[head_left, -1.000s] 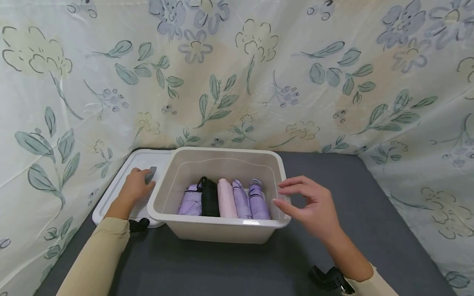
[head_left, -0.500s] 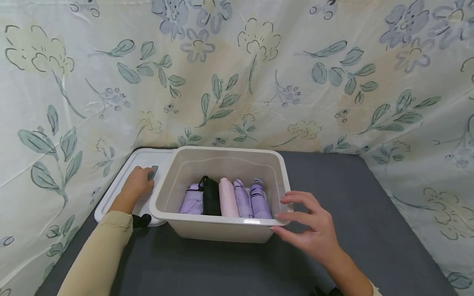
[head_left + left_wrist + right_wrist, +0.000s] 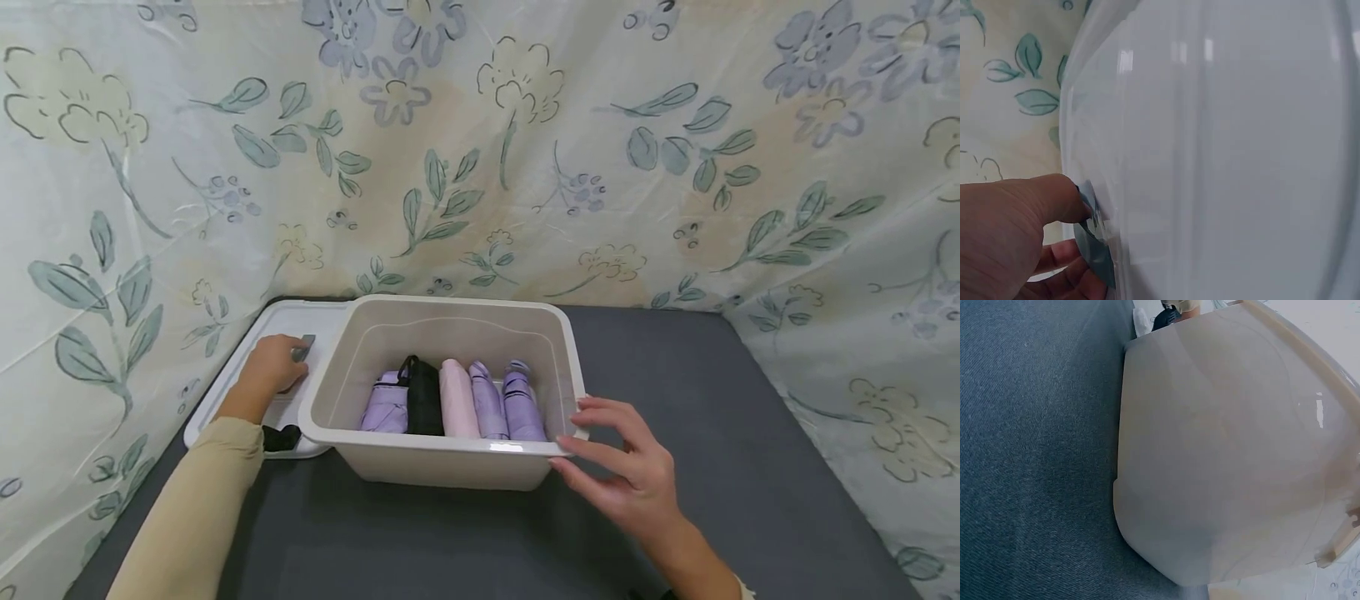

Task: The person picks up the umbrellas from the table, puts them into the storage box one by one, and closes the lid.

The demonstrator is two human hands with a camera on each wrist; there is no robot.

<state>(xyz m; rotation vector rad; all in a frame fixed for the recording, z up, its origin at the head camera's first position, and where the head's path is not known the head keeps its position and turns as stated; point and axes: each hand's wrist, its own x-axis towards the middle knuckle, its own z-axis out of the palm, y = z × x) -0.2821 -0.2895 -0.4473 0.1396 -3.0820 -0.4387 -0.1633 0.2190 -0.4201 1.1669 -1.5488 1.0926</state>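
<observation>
A beige storage bin [image 3: 450, 464] stands on the dark table. Inside, side by side, lie folded umbrellas: a wide lilac one [image 3: 385, 406], a black one [image 3: 425, 400], a pink one [image 3: 458, 400] and two slim lilac ones [image 3: 522, 404]. My right hand [image 3: 630, 467] holds the bin's front right corner, thumb on the front below the rim and fingers at the rim. To the left, a white lid [image 3: 255, 342] lies partly beside the bin. My left hand [image 3: 268, 371] pinches a grey tab [image 3: 1094, 250] at the lid's edge between thumb and fingers.
Dark grey cloth [image 3: 420, 550] covers the table. Behind it and along both sides hangs a floral curtain [image 3: 525, 208]. A black strap [image 3: 281, 437] sits at the left wrist, over the lid's front edge.
My right hand has come down from beside the bin's right side onto its front right corner. The left hand stays at the grey tab, and the umbrellas have not moved.
</observation>
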